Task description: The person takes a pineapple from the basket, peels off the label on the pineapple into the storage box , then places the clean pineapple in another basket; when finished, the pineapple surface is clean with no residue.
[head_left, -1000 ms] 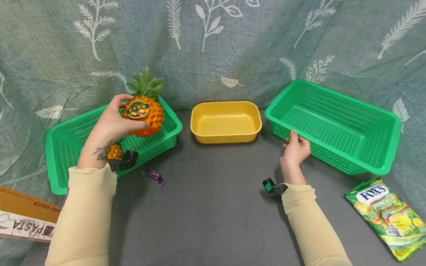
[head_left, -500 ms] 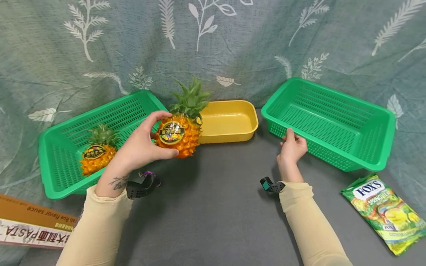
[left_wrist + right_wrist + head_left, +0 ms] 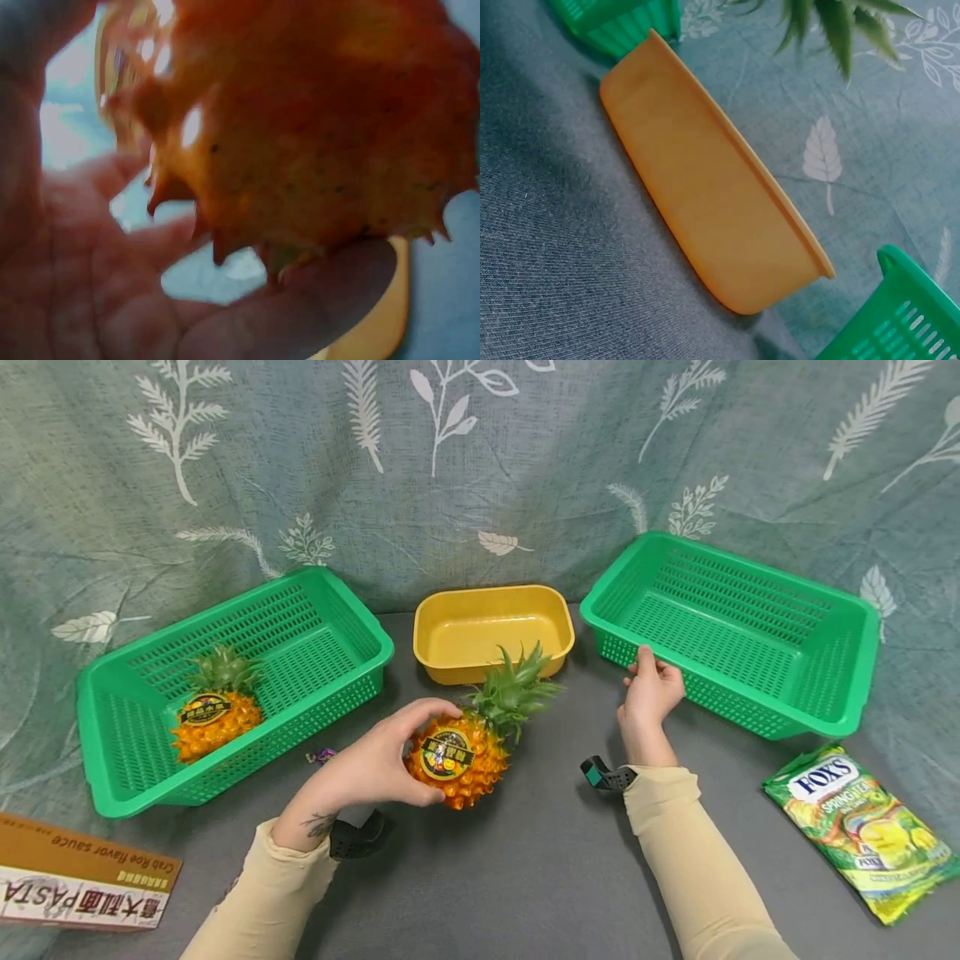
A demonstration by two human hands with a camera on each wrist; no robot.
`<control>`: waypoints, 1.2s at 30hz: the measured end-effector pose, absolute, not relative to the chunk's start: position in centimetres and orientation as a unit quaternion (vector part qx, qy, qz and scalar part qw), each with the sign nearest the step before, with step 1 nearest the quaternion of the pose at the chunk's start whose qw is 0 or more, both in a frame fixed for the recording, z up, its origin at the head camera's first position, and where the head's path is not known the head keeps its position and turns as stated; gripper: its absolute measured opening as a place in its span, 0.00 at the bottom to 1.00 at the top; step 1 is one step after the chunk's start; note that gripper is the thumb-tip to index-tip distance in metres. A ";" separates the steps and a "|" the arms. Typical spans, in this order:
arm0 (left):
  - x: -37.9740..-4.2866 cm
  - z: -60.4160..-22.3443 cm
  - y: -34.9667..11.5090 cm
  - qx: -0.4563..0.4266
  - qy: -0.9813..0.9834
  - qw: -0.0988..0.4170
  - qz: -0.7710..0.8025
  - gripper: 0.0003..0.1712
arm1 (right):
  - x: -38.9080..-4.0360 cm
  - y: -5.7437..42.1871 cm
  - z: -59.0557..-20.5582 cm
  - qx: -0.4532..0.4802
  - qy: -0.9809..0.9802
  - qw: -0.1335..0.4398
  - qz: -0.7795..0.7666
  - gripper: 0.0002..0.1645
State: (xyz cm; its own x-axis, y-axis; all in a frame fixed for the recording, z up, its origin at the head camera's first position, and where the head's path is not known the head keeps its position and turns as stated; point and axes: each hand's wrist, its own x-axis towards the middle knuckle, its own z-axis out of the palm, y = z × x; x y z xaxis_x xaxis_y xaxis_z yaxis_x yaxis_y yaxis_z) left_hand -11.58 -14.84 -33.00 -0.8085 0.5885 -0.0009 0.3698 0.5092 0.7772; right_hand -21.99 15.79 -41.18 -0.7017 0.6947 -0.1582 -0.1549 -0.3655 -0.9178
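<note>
The spiky orange pineapple with a green leafy crown [image 3: 457,760] is in my left hand [image 3: 382,764], on the near side of the shallow yellow rectangular tray [image 3: 491,675], my landmark. Its long axis slants, base toward me and crown away and rightward, the leaves overlapping the tray's near right corner from my head view. My thumb and fingers are clamped round its body; I can't tell whether its base touches the grey table [image 3: 525,877]. My hands are well apart: the right hand [image 3: 651,693], right of the tray, touches the near rim of a green slotted plastic basket [image 3: 750,706], but whether it pinches that rim I can't tell. A matching green slotted basket [image 3: 322,727] stands left of the tray, holding a second orange pineapple [image 3: 217,727], making two of each. Both pineapples wear round black labels, lettering too small for me to read. Further left and nearer me than the tray, one brown-and-white cardboard box [image 3: 90,877] reads, upside down, "Crab Roe flavor sauce" and "PASTA". One green-and-yellow plastic bag [image 3: 862,831], nearer and far right of it, says "FOX'S". One purple-wrapped sweet [image 3: 322,756] lies nearer and left, partly hidden by my hand.
</note>
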 end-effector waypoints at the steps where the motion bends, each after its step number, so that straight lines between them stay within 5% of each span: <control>1: -11.7 -33.4 -14.7 0.287 0.854 0.144 0.410 0.46 | -22.0 15.8 -41.1 -0.275 -0.492 0.270 0.781 0.08; 7: -12.2 -35.4 -14.2 0.315 0.837 0.191 0.405 0.45 | -22.0 15.9 -41.0 -0.277 -0.499 0.252 0.782 0.09; 36: -13.9 -36.5 -13.6 0.318 0.844 0.238 0.360 0.45 | -21.9 16.1 -40.7 -0.276 -0.517 0.229 0.778 0.07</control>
State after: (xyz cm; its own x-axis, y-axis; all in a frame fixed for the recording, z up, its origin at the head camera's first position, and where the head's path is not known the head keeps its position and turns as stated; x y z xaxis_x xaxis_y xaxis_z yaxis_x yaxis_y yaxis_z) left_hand -13.91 -13.57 -36.47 -0.6851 0.7076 -0.1731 0.3646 0.5388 0.7595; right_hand -21.90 16.10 -40.69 -0.7435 0.6404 -0.1925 -0.0708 -0.3616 -0.9296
